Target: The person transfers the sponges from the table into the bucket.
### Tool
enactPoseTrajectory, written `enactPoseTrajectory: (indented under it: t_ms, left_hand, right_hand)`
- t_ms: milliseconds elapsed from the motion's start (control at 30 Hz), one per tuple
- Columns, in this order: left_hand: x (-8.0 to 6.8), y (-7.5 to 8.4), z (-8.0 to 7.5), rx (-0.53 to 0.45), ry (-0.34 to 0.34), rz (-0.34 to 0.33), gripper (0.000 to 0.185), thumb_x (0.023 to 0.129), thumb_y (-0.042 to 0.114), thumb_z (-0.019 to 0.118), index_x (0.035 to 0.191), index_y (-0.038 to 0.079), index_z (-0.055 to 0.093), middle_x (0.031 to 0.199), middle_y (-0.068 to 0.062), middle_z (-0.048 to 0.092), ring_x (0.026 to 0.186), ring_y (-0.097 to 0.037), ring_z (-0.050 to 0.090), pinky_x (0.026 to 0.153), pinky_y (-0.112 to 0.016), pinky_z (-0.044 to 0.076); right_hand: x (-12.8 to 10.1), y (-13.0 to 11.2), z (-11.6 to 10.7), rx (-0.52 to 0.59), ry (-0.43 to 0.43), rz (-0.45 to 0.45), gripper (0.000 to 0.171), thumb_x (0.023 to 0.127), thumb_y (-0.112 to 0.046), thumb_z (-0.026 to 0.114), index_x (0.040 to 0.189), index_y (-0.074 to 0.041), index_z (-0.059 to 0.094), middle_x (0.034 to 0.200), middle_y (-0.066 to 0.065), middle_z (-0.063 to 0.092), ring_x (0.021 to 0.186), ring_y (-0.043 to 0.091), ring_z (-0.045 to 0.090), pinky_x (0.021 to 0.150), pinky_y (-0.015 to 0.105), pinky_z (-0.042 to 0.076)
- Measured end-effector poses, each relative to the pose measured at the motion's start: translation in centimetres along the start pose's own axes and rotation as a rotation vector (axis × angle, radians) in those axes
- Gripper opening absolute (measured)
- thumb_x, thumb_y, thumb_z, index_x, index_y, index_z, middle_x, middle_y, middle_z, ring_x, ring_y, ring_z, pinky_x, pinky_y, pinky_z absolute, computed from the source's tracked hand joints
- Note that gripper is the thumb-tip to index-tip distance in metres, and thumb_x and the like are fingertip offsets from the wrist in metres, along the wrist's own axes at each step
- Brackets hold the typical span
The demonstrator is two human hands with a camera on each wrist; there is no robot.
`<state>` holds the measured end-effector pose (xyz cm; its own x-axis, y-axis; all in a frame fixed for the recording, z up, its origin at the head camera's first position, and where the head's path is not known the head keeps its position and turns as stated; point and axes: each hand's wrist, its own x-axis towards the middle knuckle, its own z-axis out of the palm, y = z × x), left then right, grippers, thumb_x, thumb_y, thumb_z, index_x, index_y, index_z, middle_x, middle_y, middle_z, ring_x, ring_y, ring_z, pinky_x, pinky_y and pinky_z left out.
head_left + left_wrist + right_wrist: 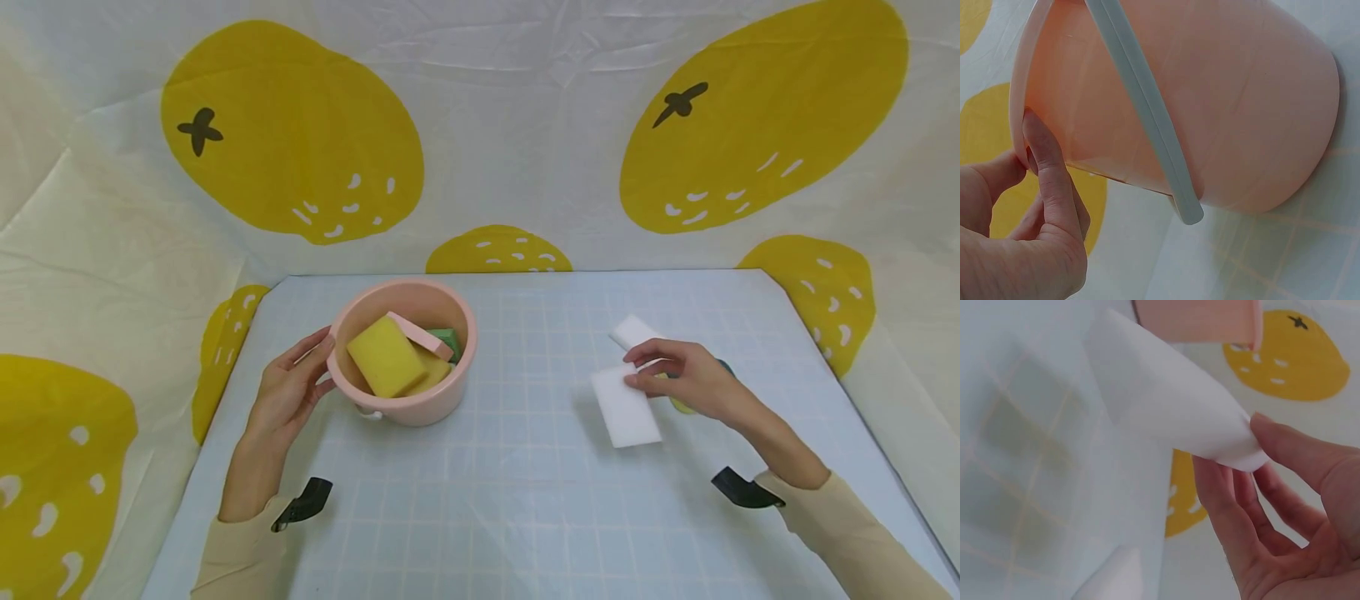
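While our left hand (288, 392) steadies the pink bucket (442, 400) (fingers straight against its rim), our right hand (686, 379) pinches the white sponge (626, 408) at centre right, long axis running toward us

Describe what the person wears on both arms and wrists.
Both arms wear long, pale beige sleeves ending at the wrists. A small black mount sits at each wrist: one by the left cuff, one by the right cuff. Both hands are bare, with no rings visible.
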<state>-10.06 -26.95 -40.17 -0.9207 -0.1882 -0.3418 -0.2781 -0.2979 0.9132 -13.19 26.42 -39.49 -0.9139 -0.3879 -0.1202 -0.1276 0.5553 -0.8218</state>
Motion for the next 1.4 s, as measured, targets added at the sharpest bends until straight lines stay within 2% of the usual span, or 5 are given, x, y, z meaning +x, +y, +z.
enactPoseTrajectory:
  t_ms: [300,500,833,1167,1400]
  left_hand:
    - [0.0,-0.1,0.0,0.011,0.013,-0.008,0.071,0.089,0.036,0.08,0.15,0.014,0.053,0.129,0.007,0.064,0.106,-0.007,0.066,0.085,-0.023,0.059]
    - [0.1,-0.2,0.1,0.026,0.013,0.002,0.075,0.088,0.039,0.081,0.151,0.013,0.051,0.134,0.005,0.06,0.108,-0.008,0.065,0.086,-0.024,0.058]
    - [0.3,-0.2,0.2,0.025,0.022,-0.004,0.077,0.086,0.039,0.083,0.151,0.013,0.051,0.137,0.003,0.059,0.111,-0.009,0.064,0.087,-0.024,0.058]
    - [0.3,0.0,0.3,0.03,0.039,-0.012,0.078,0.085,0.041,0.083,0.151,0.015,0.052,0.143,0.0,0.055,0.112,-0.01,0.063,0.087,-0.024,0.058]
    - [0.3,0.0,0.3,0.022,0.047,-0.011,0.078,0.084,0.041,0.084,0.151,0.015,0.053,0.139,0.002,0.058,0.11,-0.009,0.064,0.086,-0.024,0.058]
  right_hand:
    - [1.1,-1.3,0.5,0.093,0.015,-0.011,0.038,0.096,-0.02,0.075,0.127,-0.001,0.063,0.122,0.019,0.065,0.099,0.019,0.07,0.081,0.032,0.062]
    - [2.1,-2.8,0.9,0.138,0.025,0.004,0.04,0.096,-0.022,0.076,0.127,-0.001,0.063,0.123,0.019,0.064,0.099,0.018,0.07,0.082,0.035,0.062]
    - [4.2,-5.3,1.1,0.146,0.02,0.008,0.041,0.095,-0.03,0.077,0.126,-0.006,0.064,0.12,0.014,0.067,0.1,0.022,0.071,0.085,0.035,0.062]
    - [6.3,-8.4,1.5,0.225,0.027,-0.028,0.042,0.094,-0.029,0.078,0.126,-0.005,0.064,0.12,0.012,0.067,0.101,0.022,0.071,0.086,0.035,0.061]
    - [8.1,-10.2,2.1,0.253,0.027,-0.047,0.042,0.093,-0.031,0.079,0.126,-0.009,0.065,0.123,0.01,0.066,0.105,0.023,0.07,0.09,0.041,0.06]
